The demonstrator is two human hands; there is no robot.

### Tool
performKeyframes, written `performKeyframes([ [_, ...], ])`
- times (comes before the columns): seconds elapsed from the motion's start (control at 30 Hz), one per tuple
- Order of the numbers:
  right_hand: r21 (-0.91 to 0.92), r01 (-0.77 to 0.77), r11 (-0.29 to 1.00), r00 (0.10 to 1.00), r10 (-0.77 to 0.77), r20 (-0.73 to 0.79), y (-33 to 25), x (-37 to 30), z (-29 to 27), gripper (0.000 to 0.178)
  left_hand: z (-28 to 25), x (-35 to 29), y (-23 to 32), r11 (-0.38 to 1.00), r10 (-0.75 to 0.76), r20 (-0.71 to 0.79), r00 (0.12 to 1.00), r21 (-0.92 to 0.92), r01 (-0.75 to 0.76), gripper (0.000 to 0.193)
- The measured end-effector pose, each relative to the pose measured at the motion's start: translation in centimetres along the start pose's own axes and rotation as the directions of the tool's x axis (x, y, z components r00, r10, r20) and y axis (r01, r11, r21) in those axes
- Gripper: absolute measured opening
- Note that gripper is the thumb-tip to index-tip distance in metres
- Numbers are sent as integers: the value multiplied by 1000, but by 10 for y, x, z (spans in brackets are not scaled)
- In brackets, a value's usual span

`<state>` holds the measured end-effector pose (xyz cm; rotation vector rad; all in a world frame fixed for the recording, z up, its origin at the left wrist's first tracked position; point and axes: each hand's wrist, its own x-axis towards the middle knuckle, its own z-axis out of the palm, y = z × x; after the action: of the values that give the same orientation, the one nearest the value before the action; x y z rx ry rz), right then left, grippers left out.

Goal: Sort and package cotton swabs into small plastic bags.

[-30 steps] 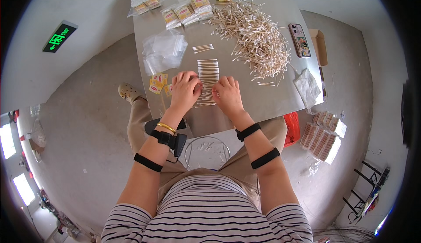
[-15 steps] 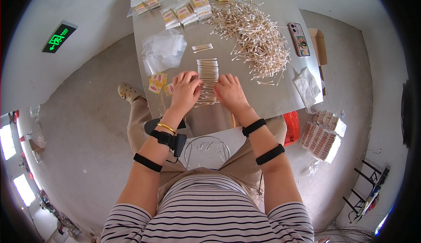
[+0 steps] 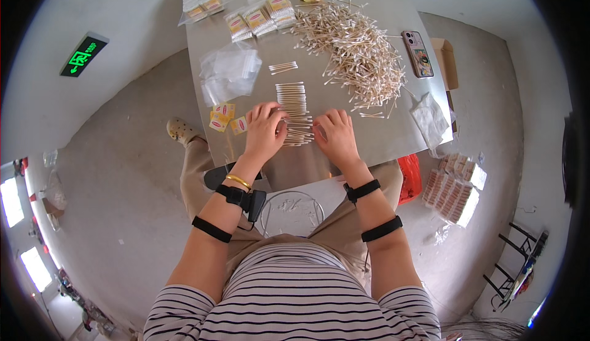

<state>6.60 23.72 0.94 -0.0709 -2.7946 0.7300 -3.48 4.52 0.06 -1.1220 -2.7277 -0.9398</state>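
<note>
A neat row of cotton swabs [image 3: 291, 95] lies on the metal table in front of me, stacked away from my body. Its near part is less even and sits shifted to the right. My left hand [image 3: 264, 129], a gold bangle at its wrist, curls its fingers and thumb around the left ends of the near swabs. At their right ends, my right hand [image 3: 336, 135] has its fingers bent and gathered against the tips. The fingertips partly hide the swab ends. A few separate swabs [image 3: 283, 68] lie beyond the row.
A large heap of loose swabs [image 3: 369, 58] spreads at the far right, beside a phone [image 3: 418, 54]. Clear plastic bags [image 3: 230, 73] and yellow cards [image 3: 221, 117] lie left. Filled packs [image 3: 259, 18] stand behind. A white cloth [image 3: 429, 119] lies at the right edge.
My right hand has shifted right, and the near swabs have slid right and spread between my hands. My left hand has moved slightly right and nearer to me.
</note>
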Motion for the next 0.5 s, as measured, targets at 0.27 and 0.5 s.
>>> performKeyframes([
  [0.27,367,-233,901,957,279,-78,-16,-31,16,46,-1,-42,-5,945,-189,-101,977,-289,153,49],
  [0.5,525,-176,833,961,261,-91,-24,-7,51,52,30,-39,9,826,-241,-75,968,-540,164,74],
])
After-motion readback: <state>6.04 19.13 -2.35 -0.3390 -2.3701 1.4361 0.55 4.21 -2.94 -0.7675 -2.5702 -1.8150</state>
